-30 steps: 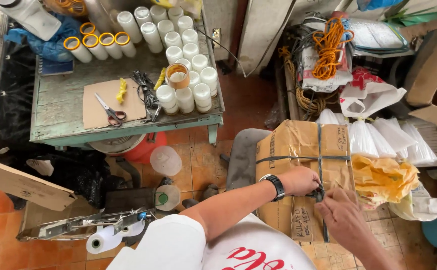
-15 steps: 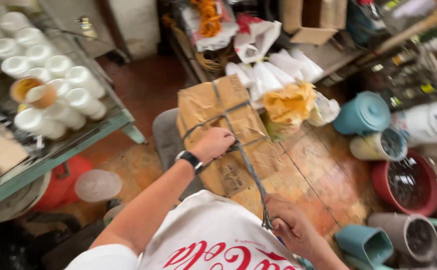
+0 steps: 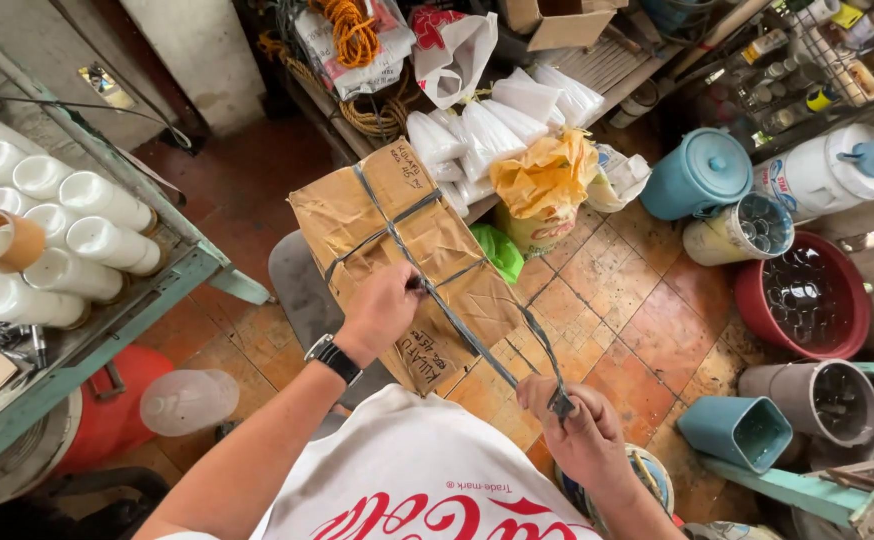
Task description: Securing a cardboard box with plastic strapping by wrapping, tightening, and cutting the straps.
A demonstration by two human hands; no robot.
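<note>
Fingers of the right hand [image 3: 582,435] are clenched on the free end of a flat grey plastic strap [image 3: 487,350]. Left hand [image 3: 382,310] fingers pinch the same strap where it crosses the near face of the brown paper-wrapped box [image 3: 407,240]. Box sits on a grey stool [image 3: 297,285], ahead of the person. Strap's long axis runs diagonally from the box's near edge down to the right hand, drawn taut. Left hand is nearer the box.
</note>
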